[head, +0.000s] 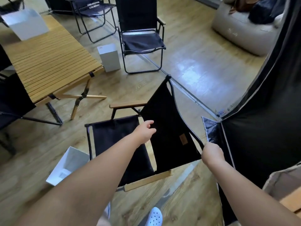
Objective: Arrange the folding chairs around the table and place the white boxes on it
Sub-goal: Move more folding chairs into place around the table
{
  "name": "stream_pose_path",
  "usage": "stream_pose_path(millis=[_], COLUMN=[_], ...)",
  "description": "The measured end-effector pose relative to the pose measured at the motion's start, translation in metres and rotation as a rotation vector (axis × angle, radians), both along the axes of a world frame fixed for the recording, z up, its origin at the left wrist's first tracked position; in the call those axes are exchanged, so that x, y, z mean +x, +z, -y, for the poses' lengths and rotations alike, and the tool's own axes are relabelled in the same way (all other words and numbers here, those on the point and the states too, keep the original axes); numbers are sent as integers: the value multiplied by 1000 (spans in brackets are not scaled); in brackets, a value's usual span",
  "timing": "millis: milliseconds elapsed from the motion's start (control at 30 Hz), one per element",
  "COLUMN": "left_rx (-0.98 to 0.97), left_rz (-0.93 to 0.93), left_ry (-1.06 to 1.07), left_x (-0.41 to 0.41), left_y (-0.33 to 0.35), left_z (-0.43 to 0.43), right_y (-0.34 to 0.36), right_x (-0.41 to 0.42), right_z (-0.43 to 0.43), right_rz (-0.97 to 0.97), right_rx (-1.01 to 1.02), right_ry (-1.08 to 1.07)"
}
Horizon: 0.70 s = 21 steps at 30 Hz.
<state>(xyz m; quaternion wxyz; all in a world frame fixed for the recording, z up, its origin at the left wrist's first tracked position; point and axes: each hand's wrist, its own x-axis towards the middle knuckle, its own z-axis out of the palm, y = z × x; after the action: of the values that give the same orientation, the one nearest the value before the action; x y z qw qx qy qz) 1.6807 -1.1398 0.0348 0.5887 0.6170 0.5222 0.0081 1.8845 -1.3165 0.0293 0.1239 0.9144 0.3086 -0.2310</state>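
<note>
A black folding chair (167, 124) with wooden armrests stands just in front of me, its back toward me. My right hand (211, 153) grips the top corner of its backrest. My left hand (145, 130) reaches over the seat with relaxed fingers near the backrest's inner side. The slatted wooden table (48, 62) stands at the left with a white box (26, 24) on its far end. A second white box (110, 57) stands on the floor by the table's corner. A third (68, 165) lies on the floor under my left arm.
Another black folding chair (141, 38) stands beyond the floor box, one more (92, 12) behind it, and a dark chair (11, 101) at the table's left. Black tent fabric (260, 111) hangs at the right. A grey inflatable sofa (241, 30) sits far right.
</note>
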Motion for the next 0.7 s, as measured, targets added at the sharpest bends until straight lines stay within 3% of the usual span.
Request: stream_pose_path(millis=[100,367,533,700], left_rx=[13,-1,-13,-29], left_rz=[-14,-41,-70,-121], left_ry=[-79,-302,-359,-368], left_x=[-8,-72,-148,-234], left_y=[0,-3,-7,-20], left_z=[-6,-20,-47,-74], right_y=[2,4,-7,-6], right_x=[-25,-129,-207,-282], right_z=[6,-13,-45,-96], right_rz=[-41,-118,-191,-347], right_rx=[16,21,49,96], right_ry=[-171,-380,-451,-390])
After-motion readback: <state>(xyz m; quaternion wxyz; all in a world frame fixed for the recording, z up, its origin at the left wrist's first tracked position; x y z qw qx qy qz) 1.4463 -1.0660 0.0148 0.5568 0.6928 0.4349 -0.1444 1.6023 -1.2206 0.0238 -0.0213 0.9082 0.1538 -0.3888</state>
